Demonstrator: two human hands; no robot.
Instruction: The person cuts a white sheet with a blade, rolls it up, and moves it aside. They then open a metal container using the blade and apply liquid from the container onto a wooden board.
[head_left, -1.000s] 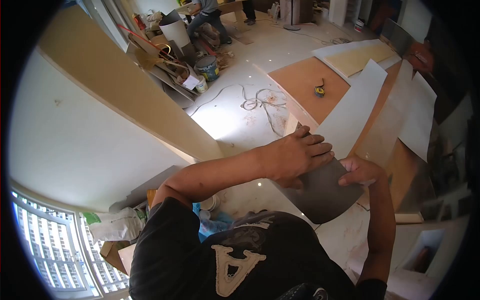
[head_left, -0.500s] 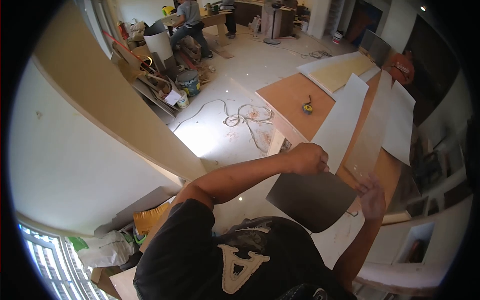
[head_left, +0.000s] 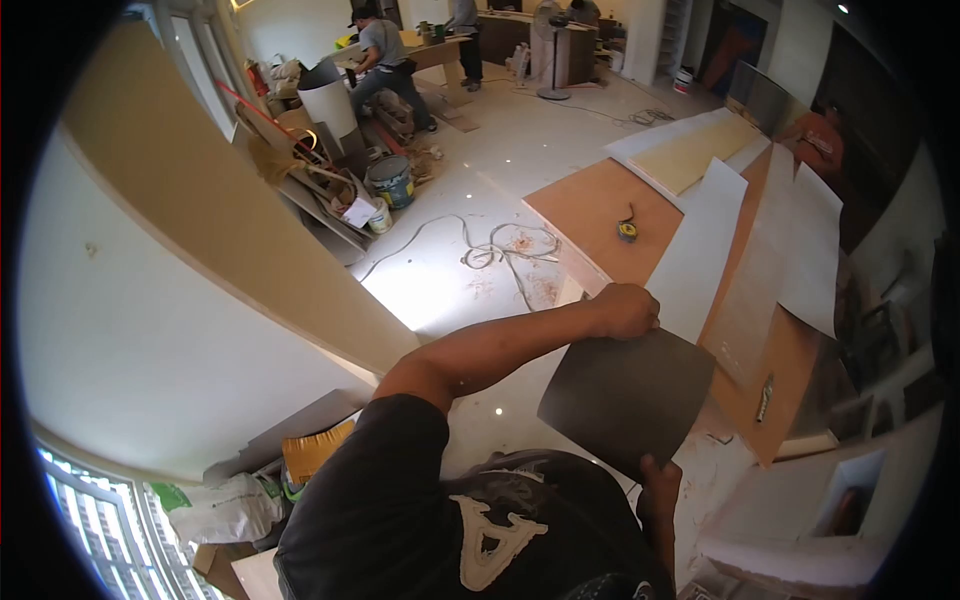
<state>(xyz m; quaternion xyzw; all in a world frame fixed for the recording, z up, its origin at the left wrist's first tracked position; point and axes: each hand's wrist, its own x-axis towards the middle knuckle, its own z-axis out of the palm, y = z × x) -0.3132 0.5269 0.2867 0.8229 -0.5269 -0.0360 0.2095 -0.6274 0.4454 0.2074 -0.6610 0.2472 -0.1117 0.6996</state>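
Observation:
A dark grey sheet, slightly curved, hangs in front of my body. My left hand is closed on its upper edge, near the front end of the workbench. Lower down, my right hand grips the sheet's bottom corner, thumb on the near face and other fingers mostly hidden. Beyond the sheet lie a long white sheet and a pale strip on the brown board. A yellow tape measure rests on the board. A small knife-like tool lies at the bench's right end.
A curved wooden panel stands at my left. Cable is looped on the floor. Buckets and scraps stand beyond it. One person leans over a far table; another is at the bench's far right.
My right hand has moved down and left from the bench's edge onto the sheet's lower corner. The small tool now shows on the bench. The view has shifted slightly.

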